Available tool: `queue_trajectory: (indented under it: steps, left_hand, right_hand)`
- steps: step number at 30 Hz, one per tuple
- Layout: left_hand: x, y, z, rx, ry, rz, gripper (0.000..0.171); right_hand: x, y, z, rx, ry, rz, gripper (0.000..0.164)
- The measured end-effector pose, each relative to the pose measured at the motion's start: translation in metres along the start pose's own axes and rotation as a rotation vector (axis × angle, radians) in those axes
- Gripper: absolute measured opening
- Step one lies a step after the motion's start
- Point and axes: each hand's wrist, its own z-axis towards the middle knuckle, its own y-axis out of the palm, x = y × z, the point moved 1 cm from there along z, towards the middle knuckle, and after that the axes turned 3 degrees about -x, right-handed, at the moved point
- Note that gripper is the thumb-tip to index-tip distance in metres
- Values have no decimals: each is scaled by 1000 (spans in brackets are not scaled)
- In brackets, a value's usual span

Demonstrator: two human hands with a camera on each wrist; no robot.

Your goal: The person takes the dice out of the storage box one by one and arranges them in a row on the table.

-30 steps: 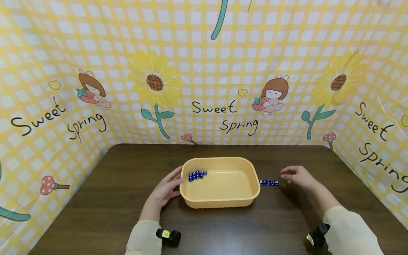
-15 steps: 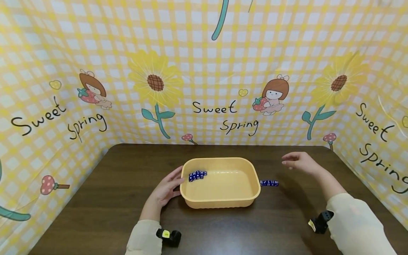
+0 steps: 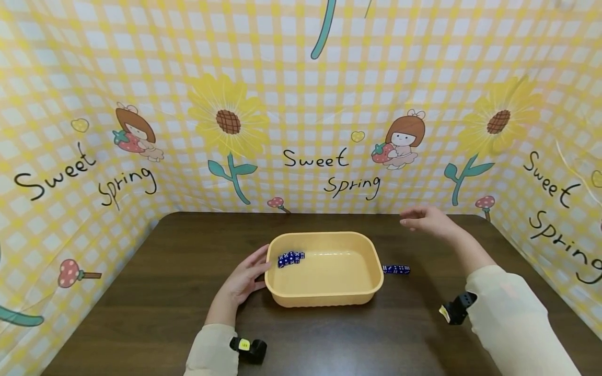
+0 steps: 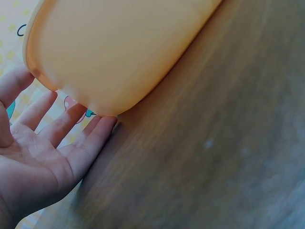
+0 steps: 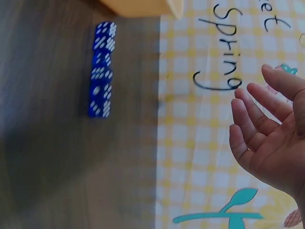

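A yellow plastic basin [image 3: 324,300] stands on the brown table, and several blue dice [image 3: 290,258] with white pips lie inside it at the left. My left hand [image 3: 243,277] touches the basin's left end. The left wrist view shows its fingers [image 4: 62,121] extended against the outer wall, with the thumb near the rim. A row of blue dice [image 3: 396,269] lies on the table beside the basin's right end; the right wrist view shows these dice [image 5: 101,71] lined up. Above and beyond that row, my right hand [image 3: 428,219] hovers with loosely bent fingers, holding nothing.
The dark wooden table [image 3: 197,245] reaches back to a yellow checked cloth [image 3: 301,104] printed with flowers and words, which also hangs at both sides. Black wrist cameras [image 3: 249,351] sit on both cream sleeves.
My right hand has risen away from the row of dice, toward the back of the table, then shifted left. The left hand, basin and dice have stayed in place.
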Motion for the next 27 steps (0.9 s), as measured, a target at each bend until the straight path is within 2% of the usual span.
queue_trajectory:
  steps: [4, 10, 16, 22, 27]
  left_hand:
    - [0, -1, 0, -3, 2, -6, 55]
    - [-1, -1, 1, -11, 10, -12, 55]
    - [1, -1, 1, -17, 6, -10, 55]
    - [1, 0, 2, -13, 10, -2, 55]
    - [0, 1, 2, 5, -1, -5, 53]
  right_hand:
    - [-14, 4, 7, 6, -35, 18, 41]
    - [-30, 11, 17, 1, -43, 5, 41]
    - [-40, 21, 31, 3, -104, 24, 33]
    - [-53, 36, 41, -5, -141, 70, 33]
    - [-58, 52, 47, -6, -140, 106, 34]
